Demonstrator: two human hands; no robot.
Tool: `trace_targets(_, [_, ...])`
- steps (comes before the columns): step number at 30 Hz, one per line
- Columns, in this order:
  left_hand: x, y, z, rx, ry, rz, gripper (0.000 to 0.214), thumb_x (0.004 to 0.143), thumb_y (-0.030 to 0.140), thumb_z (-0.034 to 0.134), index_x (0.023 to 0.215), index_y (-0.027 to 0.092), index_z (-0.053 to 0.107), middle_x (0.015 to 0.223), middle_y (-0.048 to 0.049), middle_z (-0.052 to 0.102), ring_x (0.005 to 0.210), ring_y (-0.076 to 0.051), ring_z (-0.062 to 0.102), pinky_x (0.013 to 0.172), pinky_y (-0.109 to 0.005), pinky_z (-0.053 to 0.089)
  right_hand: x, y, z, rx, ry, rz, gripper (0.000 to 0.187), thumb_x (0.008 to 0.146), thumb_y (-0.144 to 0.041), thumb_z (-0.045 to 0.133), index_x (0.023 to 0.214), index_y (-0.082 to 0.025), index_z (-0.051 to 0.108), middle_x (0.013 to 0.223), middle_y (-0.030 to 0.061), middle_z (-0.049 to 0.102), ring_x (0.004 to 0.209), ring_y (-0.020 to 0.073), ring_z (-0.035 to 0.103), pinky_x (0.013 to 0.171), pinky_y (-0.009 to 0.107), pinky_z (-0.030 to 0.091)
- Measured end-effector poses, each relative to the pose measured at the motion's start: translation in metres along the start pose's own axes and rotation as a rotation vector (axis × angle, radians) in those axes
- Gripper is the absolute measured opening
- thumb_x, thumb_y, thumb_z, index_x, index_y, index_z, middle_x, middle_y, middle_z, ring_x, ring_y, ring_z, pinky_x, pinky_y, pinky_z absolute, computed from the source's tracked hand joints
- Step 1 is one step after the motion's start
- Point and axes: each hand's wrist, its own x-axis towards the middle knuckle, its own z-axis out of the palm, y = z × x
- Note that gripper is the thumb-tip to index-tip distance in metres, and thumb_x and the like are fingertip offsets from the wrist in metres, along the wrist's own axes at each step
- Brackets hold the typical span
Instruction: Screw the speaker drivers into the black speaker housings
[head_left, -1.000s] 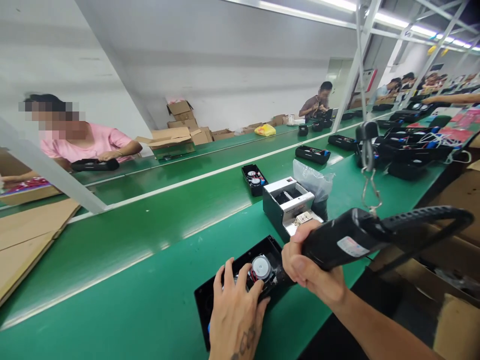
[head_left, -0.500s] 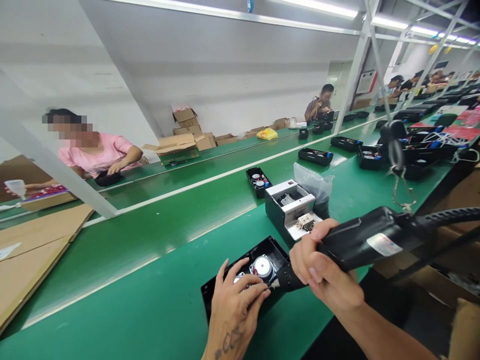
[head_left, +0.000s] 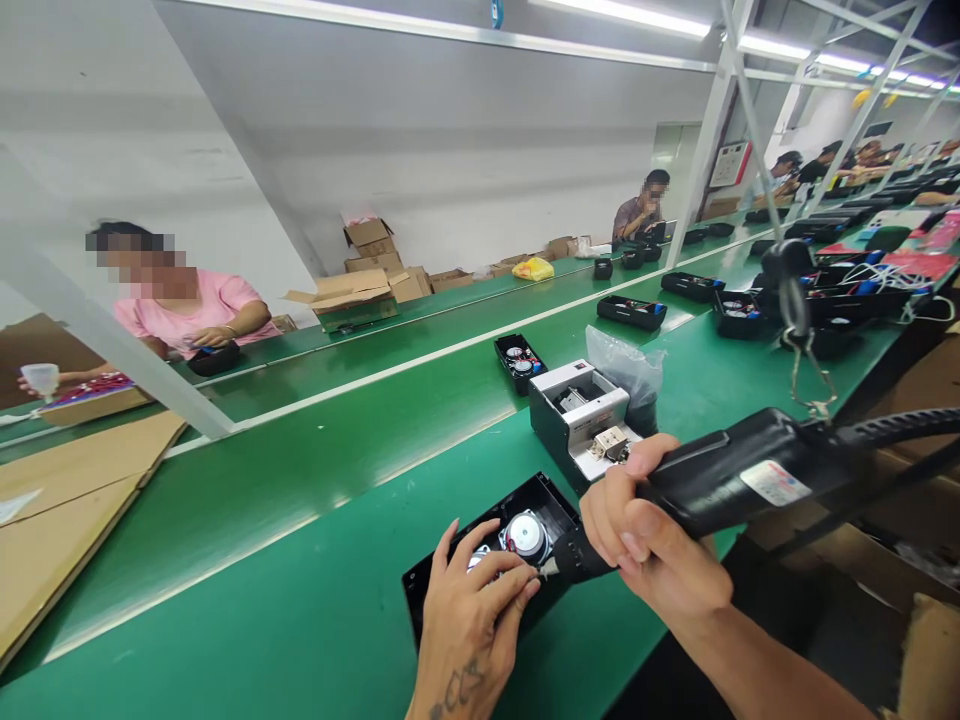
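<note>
My right hand [head_left: 652, 540] is wrapped around a black electric screwdriver [head_left: 731, 475], whose tip points down and left into a black speaker housing [head_left: 551, 492]. A round silver speaker driver [head_left: 526, 537] sits in that housing, and a second one is partly covered by my fingers. My left hand [head_left: 476, 605] lies over the near side of the housing. Its thumb and forefinger are pinched together right at the screwdriver's tip; whatever is between them is too small to make out. The other fingers reach across the housing.
Behind the housing stands a screw feeder [head_left: 577, 415] beside a clear plastic bag [head_left: 626, 365]. Another open speaker housing [head_left: 521, 362] rests on the green belt. A metal hook [head_left: 814, 390] hangs at the screwdriver. Cardboard [head_left: 82, 500] lies at left. Co-workers sit across the line.
My hands and the housing stay almost in place; the screwdriver's body has shifted very slightly right. Across the line, the co-worker in pink has moved a hand over a black part.
</note>
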Motion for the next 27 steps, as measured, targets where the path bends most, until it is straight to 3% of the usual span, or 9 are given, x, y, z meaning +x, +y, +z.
trace_targets(14, [0.0003, 0.0020, 0.0001, 0.014, 0.025, 0.014, 0.026, 0.097, 0.021, 0.063, 0.114, 0.035, 0.076, 0.099, 0.0010, 0.083, 0.122, -0.031, 0.071, 0.112, -0.066, 0.047, -0.0027, 0.0055, -0.0025, 0.067, -0.036, 0.017, 0.014, 0.100, -0.033, 0.067, 0.108, -0.034, 0.056, 0.055, -0.0116, 0.041, 0.039, 0.0084, 0.033, 0.040, 0.021, 0.034])
trace_targets(27, [-0.0011, 0.0004, 0.0009, -0.023, 0.084, 0.021, 0.022, 0.097, 0.020, 0.064, 0.107, 0.035, 0.076, 0.092, 0.0036, 0.081, 0.114, -0.027, 0.073, 0.109, -0.060, 0.052, 0.0019, 0.0015, -0.0020, 0.111, -0.046, 0.002, 0.010, 0.101, -0.029, 0.065, 0.107, -0.032, 0.058, 0.056, -0.0113, 0.042, 0.041, 0.0077, 0.034, 0.044, 0.021, 0.035])
